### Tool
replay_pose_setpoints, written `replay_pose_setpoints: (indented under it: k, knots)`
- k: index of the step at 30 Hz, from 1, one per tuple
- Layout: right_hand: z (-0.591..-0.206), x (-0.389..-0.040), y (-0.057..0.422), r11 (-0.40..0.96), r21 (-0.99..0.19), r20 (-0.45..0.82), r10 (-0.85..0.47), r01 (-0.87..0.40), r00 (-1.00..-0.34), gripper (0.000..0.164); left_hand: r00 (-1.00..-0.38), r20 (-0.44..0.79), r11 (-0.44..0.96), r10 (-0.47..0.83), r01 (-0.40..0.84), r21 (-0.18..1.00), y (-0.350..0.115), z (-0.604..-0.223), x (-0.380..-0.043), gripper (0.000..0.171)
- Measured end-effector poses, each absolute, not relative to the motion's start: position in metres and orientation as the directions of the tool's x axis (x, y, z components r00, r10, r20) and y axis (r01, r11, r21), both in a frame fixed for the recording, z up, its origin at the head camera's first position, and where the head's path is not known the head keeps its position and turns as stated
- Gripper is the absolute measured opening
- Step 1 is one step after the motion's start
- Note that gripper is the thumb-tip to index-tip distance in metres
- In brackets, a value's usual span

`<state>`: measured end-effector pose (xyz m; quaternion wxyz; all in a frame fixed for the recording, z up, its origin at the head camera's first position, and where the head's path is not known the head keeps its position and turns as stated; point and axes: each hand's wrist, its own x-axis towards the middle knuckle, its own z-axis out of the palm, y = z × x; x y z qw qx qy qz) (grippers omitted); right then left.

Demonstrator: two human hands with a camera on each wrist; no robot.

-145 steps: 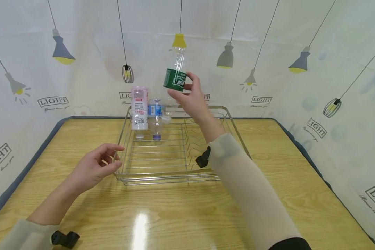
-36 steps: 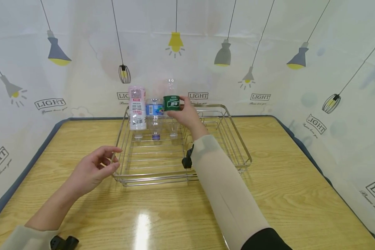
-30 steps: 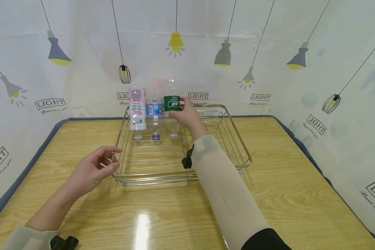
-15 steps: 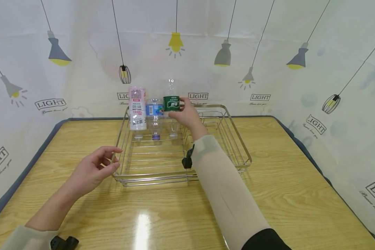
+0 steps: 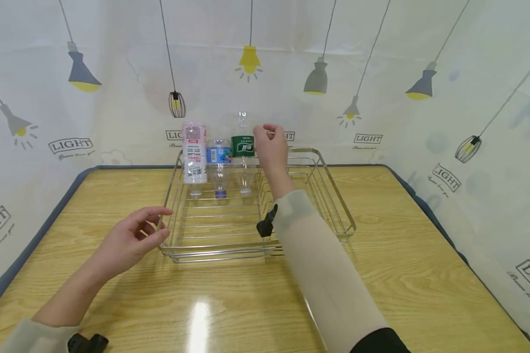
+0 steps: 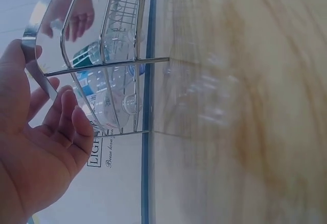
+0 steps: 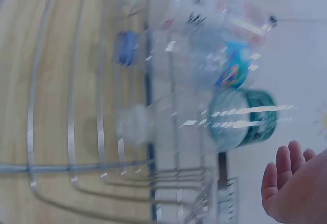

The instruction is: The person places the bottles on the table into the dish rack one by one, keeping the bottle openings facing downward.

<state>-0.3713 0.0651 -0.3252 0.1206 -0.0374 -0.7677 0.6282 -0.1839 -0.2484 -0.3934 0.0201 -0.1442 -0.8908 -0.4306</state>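
Three empty plastic bottles stand upside down side by side at the back of a wire dish rack (image 5: 216, 251). Leftmost is the pink-and-white one (image 5: 195, 157), then the blue-label bottle (image 5: 219, 169), then the green-label bottle (image 5: 243, 147). My right hand (image 5: 271, 149) hovers just right of the green label, holding nothing, its fingers loosely bent. In the right wrist view a gap shows between the right hand (image 7: 296, 183) and the green-label bottle (image 7: 245, 117). My left hand (image 5: 130, 240) holds the rack's left side; in the left wrist view its fingers curl around the metal rim (image 6: 38, 71).
The rack stands on a wooden table (image 5: 229, 299). Wavy wire dividers (image 5: 269, 191) run along its middle, partly behind the right arm. A wall sheet printed with lamps (image 5: 371, 59) rises directly behind and beside the table.
My right hand lowered the green-label bottle into the rack beside the blue-label one. Since half a second ago it has let go and moved up and right. The left hand stays put.
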Motion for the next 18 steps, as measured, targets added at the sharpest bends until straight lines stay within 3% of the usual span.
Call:
replay_pose_setpoints:
  k: [4, 11, 18]
  knots:
    - [-0.303, -0.362, 0.065, 0.054, -0.982, 0.190, 0.186, -0.183, -0.964, 0.039, -0.955, 0.170, 0.601, 0.244, 0.287, 0.746, -0.248, -0.393, -0.183, 0.048]
    - [-0.259, -0.336, 0.075, -0.134, -0.970, 0.198, 0.035, -0.201, -0.980, 0.036, -0.936, 0.247, 0.598, 0.252, 0.351, 0.720, -0.247, -0.390, -0.181, 0.044]
    - [-0.228, -0.298, 0.107, 0.023, -0.951, 0.304, -0.120, -0.309, -0.945, 0.038, -0.906, 0.356, 0.630, 0.229, 0.416, 0.655, -0.243, -0.379, -0.184, 0.042]
